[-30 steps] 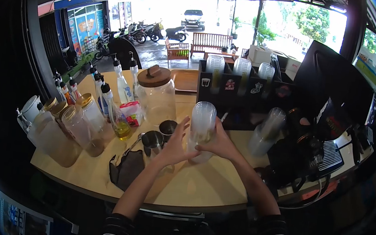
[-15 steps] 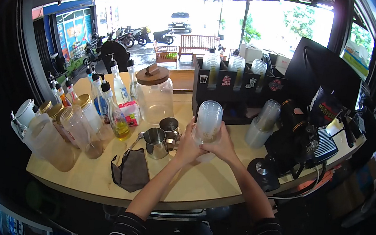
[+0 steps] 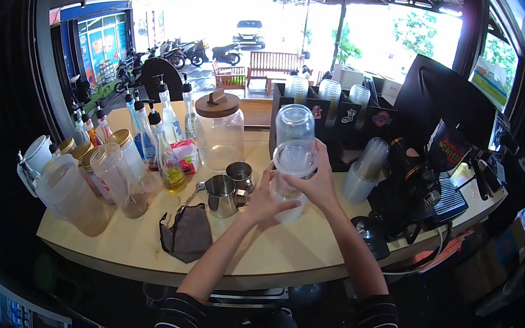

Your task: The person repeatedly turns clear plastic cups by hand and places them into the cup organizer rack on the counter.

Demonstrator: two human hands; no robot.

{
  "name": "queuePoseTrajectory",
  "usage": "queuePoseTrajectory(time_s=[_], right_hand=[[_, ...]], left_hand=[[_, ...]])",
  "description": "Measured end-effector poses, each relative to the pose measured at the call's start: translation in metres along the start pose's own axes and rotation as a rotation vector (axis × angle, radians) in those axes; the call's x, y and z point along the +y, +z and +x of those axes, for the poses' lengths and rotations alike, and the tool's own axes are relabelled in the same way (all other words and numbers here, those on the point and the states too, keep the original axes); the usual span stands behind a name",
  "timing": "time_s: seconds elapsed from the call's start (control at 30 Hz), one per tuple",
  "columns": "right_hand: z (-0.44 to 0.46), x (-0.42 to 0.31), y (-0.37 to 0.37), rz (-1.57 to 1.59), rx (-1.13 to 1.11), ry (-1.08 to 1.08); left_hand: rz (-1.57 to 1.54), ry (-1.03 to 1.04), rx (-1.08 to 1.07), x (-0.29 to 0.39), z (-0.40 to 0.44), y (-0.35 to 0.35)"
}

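Note:
In front of me, both hands surround an upright column of clear plastic cups, which stand upside down above the counter. Below the upper cups a cloudier, frosted cup section with a rim shows between my hands. My right hand wraps the right side, its thumb across the front. My left hand curves round the lower left side, thumb stretched across the front; its other fingers are partly hidden behind the cups. Two steel milk pitchers stand just left of my left hand, near a dark grey cloth.
A lidded glass jar, pump bottles and plastic containers line the counter's left. Behind the cups is a black cup organizer. More stacked cups and a black coffee machine stand at right.
The upper cups have risen and stand apart from the frosted section below. My right hand has moved up and right; my left hand stays low with its thumb more extended.

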State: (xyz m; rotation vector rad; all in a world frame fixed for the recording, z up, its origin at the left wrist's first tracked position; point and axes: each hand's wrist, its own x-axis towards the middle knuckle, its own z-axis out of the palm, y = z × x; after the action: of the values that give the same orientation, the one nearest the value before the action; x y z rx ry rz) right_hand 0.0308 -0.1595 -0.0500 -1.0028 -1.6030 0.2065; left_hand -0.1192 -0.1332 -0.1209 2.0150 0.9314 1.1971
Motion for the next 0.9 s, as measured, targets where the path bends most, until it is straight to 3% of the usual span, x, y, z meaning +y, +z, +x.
queuePoseTrajectory(time_s=[0.1,0.17,0.2,0.27,0.3,0.37,0.47,0.53,0.6,0.67,0.73,0.9], right_hand=[[0.007,-0.028,-0.01,-0.107,-0.026,-0.11],[0.009,-0.036,-0.014,-0.14,-0.043,-0.205],[0.009,-0.04,-0.014,-0.174,-0.063,-0.291],[0.003,-0.058,-0.011,-0.253,-0.103,-0.306],[0.0,-0.066,-0.007,-0.337,-0.14,-0.318],[-0.008,-0.075,0.004,-0.351,-0.17,-0.373],[-0.023,-0.089,0.014,-0.348,-0.211,-0.436],[-0.036,-0.091,0.019,0.295,-0.138,-0.139],[-0.04,-0.076,0.032,0.413,-0.038,-0.108],[-0.043,-0.063,0.038,0.796,-0.373,0.281],[-0.047,-0.071,0.048,0.888,-0.381,0.297],[-0.057,-0.068,0.059,0.778,-0.267,0.085]], left_hand=[[-0.152,-0.03,-0.008,0.004,0.0,-0.022],[-0.51,0.088,0.182,0.019,-0.004,-0.044],[-0.505,0.091,0.187,0.031,-0.007,-0.056],[-0.695,0.288,0.32,0.059,-0.015,-0.081],[-0.686,0.283,0.333,0.071,-0.02,-0.09],[-0.374,0.207,0.327,0.085,-0.032,-0.105],[-0.483,0.025,0.232,0.076,-0.049,-0.121],[-0.526,0.077,0.271,0.064,-0.062,-0.129],[-0.549,0.137,0.259,0.053,-0.077,-0.133],[-0.539,0.161,0.241,0.046,-0.086,-0.133],[-0.278,0.283,0.207,0.038,-0.092,-0.13],[-0.526,0.153,0.331,0.045,-0.103,-0.122]])
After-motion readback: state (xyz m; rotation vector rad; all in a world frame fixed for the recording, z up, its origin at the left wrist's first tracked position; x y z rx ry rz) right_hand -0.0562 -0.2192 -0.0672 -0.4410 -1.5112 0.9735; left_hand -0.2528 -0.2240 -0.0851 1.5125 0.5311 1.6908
